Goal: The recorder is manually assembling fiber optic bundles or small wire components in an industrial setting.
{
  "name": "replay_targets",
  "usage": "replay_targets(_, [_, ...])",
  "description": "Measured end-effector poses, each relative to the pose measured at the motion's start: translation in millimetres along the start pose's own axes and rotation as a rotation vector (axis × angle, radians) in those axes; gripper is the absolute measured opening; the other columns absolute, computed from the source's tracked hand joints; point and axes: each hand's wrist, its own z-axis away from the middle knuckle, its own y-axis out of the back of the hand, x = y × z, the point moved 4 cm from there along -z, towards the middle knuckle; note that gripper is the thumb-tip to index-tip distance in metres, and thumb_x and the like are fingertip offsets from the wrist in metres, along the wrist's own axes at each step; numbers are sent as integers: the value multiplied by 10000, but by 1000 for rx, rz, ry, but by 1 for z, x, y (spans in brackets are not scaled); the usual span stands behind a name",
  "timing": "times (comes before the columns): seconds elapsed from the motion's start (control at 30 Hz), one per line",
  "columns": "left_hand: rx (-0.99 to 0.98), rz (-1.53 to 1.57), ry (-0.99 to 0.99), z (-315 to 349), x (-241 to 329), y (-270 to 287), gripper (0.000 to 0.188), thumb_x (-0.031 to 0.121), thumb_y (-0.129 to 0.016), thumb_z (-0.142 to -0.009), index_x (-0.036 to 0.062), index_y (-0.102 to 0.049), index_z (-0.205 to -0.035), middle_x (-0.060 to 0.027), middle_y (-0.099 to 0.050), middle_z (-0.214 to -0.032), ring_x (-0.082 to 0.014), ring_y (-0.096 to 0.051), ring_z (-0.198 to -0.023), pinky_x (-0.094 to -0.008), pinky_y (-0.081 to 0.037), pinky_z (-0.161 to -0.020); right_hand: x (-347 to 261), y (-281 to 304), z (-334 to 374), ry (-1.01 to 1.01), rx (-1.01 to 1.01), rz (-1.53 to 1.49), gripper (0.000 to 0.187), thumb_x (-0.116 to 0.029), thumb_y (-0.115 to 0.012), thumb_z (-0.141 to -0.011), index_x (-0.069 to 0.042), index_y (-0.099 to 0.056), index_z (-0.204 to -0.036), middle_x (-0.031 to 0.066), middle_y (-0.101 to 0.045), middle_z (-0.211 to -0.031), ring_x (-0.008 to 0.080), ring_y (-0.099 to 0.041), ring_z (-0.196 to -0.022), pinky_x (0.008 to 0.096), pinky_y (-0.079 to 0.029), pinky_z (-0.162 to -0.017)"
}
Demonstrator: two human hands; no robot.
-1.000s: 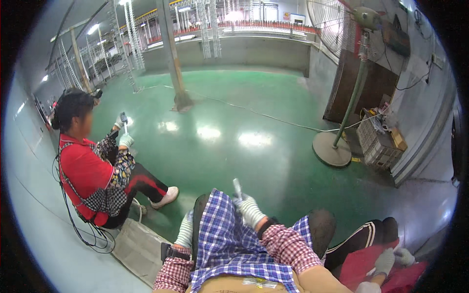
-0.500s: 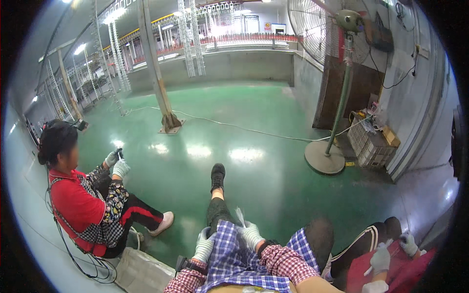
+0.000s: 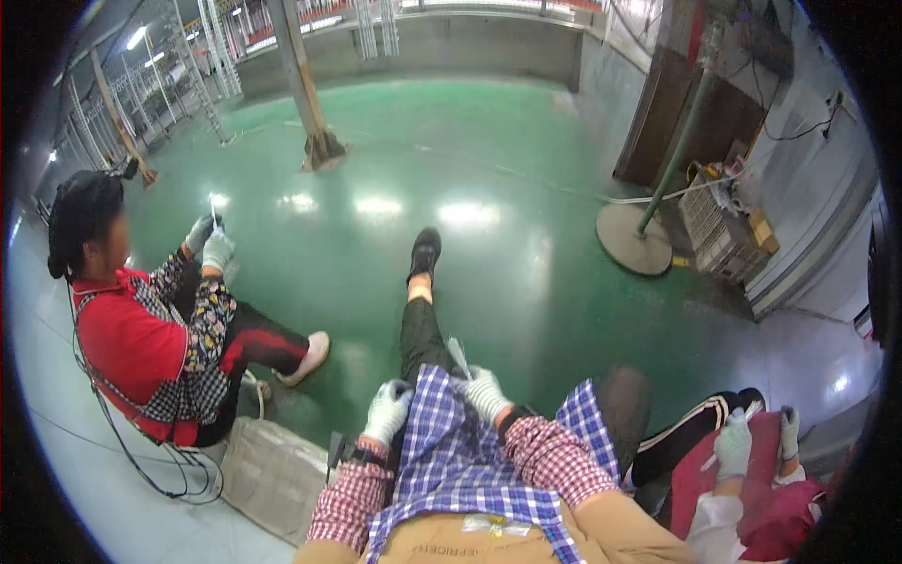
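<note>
My right hand [image 3: 486, 393], in a pale knit glove, is closed over the lap. From its fingers a thin, whitish, translucent strip [image 3: 458, 355] sticks up and forward; its exact kind is unclear. Beside the left edge of the blue checked apron [image 3: 437, 451], my left hand [image 3: 387, 412] has its gloved fingers curled. Anything inside that hand is hidden. The two hands are apart, with apron cloth between them. Red checked sleeves cover both my forearms.
At left sits a person in red [image 3: 132, 329], gloved hands around a small thin item. Another person's gloved hand [image 3: 733, 444] is at lower right. A grey bin [image 3: 272, 470] stands by my left. Ahead are a steel post [image 3: 303, 85], fan stand base [image 3: 634, 240] and crates [image 3: 709, 221].
The view has tipped downward, so more of my lap shows. My left hand has moved slightly outward from the apron. The strip stays in my right hand.
</note>
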Motion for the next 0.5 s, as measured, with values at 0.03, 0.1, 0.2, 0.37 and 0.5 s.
replay_targets(0.03, [-43,96,61,-4,3,0,228,243,-614,-805,65,-634,-945,-156,-645,-933,-316,-604,-912,-380,-465,-798,9,0,-2,-7,-26,-60,365,-204,-714,-759,-26,-634,-1068,83,-675,-904,163,-601,-767,304,-476,-689])
replay_targets(0.1, [-8,17,51,-4,3,4,222,238,-589,-821,55,-634,-939,-166,-652,-918,-315,-613,-904,-374,-467,-787,8,-1,-8,-13,23,127,278,-207,-702,-760,-48,-662,-984,73,-673,-825,159,-599,-703,308,-477,-651])
replay_targets(0.2, [-1,28,86,4,-5,1,220,236,-579,-833,53,-629,-944,-170,-647,-929,-323,-612,-902,-377,-466,-789,2,-3,-1,13,17,90,205,-218,-673,-777,-52,-653,-896,58,-637,-733,149,-575,-649,301,-463,-608])
replay_targets(0.37, [-181,-1,-32,41,17,28,258,215,-578,-847,5,-596,-995,-175,-635,-970,-283,-608,-917,-359,-460,-796,-2,1,35,-81,-281,4,269,-242,-650,-801,-21,-636,-954,26,-630,-768,130,-544,-638,301,-448,-601])
replay_targets(0.5, [-606,-123,-127,87,9,62,276,247,-607,-822,24,-613,-984,-159,-634,-938,-270,-608,-883,-349,-467,-787,-28,-3,98,168,-755,510,368,-302,-663,-812,-1,-633,-1022,51,-660,-827,131,-547,-742,294,-445,-693])
